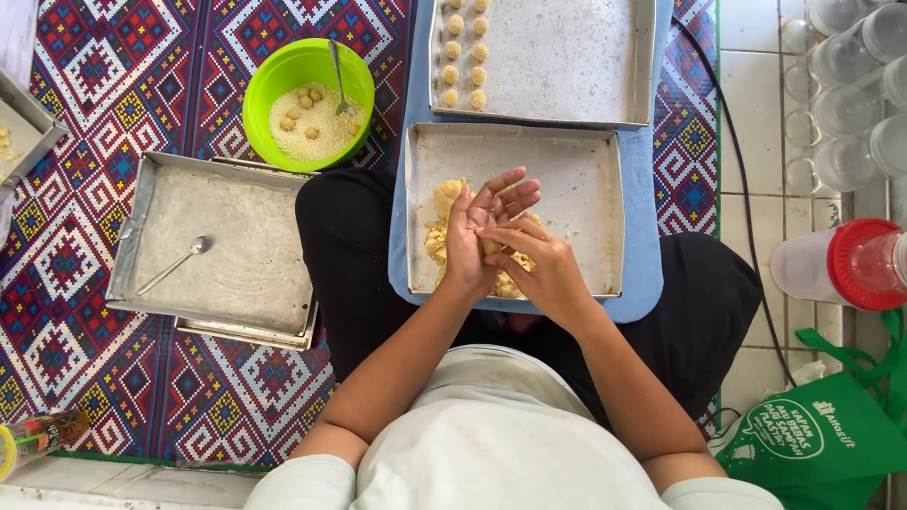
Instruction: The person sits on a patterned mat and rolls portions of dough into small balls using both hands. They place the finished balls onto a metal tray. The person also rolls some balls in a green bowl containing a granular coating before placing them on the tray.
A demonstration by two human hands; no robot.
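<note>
Both hands meet over the near-left part of the metal tray (586, 189) on my lap. I see my left hand (477, 231) upright with the palm turned inward and fingers spread loosely, and my right hand (539, 264) pressed against it, fingers curled. Between the palms sits a small lump of dough (490, 247), pale yellow, mostly hidden, so I read both hands as closed around it together.

More dough (441, 212) lies in a rough, crumbly heap just beside and under the hands, along the tray's left edge. It looks soft, matte and grainy, broken into uneven clumps. The tray is rectangular, dull grey metal with a dusty, floured-looking floor, and it rests on a light blue board (647, 283).

At the board's far end stands a second tray (567, 57) of the same kind, with two short rows of small round dough balls (466, 61) at its left edge. Left of that, on the patterned mat (85, 94), is a bright green plastic bowl (307, 99) holding fine pale crumbs, a few dough balls and a metal spoon handle. Near the mat's left side sits a third metal tray (227, 246), stacked on another, with a spoon (175, 264) lying in it. A clear jar with a red lid (846, 264) lies on the tiled floor to the right.
</note>
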